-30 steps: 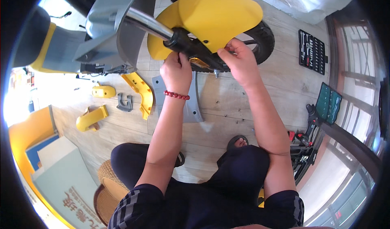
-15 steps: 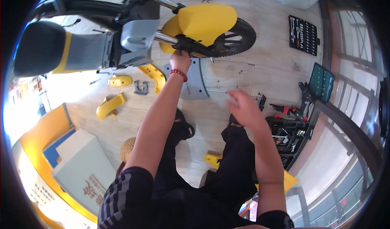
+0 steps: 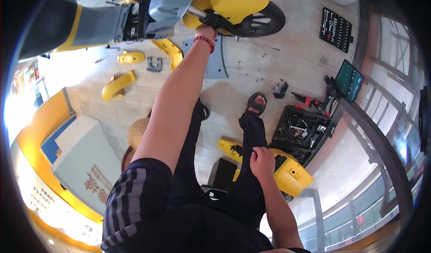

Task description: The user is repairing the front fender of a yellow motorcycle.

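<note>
A bike-like vehicle with grey panels (image 3: pixel 169 5) lies across the top of the view. Its front wheel (image 3: pixel 276 20) has a black tyre under a yellow mudguard (image 3: pixel 240 2). My left hand (image 3: pixel 205 32), below a red bead bracelet, is closed at the lower front fork (image 3: pixel 217 23) beside the wheel; its fingertips are partly hidden. Beneath that hand a grey curved panel (image 3: pixel 216 60) lies on the floor. My right hand (image 3: pixel 262 164) hangs against my dark trouser leg, fingers curled in, with nothing visible in it.
Yellow body parts (image 3: pixel 119 84) and a grey bracket (image 3: pixel 154 64) lie at left. To the right are a socket set (image 3: pixel 336 30), a green bit case (image 3: pixel 349 80), a power drill (image 3: pixel 331 93) and a black toolbox (image 3: pixel 287 138). A yellow shell (image 3: pixel 292 174) lies beside my right leg.
My right hand has dropped from over the floor to beside my leg, its fingers now curled. The view has shifted, putting the vehicle higher in the picture. My left hand stays at the fork.
</note>
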`<state>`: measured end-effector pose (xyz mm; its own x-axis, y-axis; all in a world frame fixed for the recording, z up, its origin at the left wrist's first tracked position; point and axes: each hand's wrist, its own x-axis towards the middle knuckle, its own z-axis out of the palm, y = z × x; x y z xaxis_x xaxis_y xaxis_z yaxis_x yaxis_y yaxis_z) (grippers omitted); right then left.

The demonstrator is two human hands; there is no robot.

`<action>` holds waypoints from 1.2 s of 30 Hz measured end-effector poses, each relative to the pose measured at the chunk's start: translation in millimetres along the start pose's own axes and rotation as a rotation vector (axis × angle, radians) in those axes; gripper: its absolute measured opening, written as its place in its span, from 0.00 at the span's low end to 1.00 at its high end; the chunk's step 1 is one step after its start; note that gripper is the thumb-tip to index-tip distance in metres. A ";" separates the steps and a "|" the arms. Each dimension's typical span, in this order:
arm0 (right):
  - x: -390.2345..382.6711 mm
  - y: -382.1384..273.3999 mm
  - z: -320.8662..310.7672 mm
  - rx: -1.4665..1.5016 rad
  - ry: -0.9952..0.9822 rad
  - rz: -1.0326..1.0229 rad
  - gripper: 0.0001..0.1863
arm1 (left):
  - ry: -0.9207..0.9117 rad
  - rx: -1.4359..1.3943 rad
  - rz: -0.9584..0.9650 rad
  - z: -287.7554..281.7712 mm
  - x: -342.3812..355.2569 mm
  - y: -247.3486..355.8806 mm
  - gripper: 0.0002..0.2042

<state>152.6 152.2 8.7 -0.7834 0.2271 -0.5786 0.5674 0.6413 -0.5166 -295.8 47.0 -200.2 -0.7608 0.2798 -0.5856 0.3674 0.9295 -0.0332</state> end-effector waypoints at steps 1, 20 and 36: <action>-1.4 -1.1 3.8 0.031 0.004 0.018 0.07 | -0.026 0.020 0.031 1.8 2.1 -2.4 0.07; -37.4 19.1 27.2 0.084 0.058 0.007 0.04 | 0.170 -2.279 -0.424 -1.5 -24.0 31.6 0.03; -30.2 5.3 31.5 0.066 0.052 0.000 0.05 | 0.137 -2.277 -0.301 23.8 -2.1 17.7 0.09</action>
<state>187.3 125.6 3.5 -0.7943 0.2658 -0.5464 0.5818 0.5918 -0.5579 -275.0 57.1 -218.8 -0.7146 0.0469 -0.6979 -0.6439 -0.4341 0.6301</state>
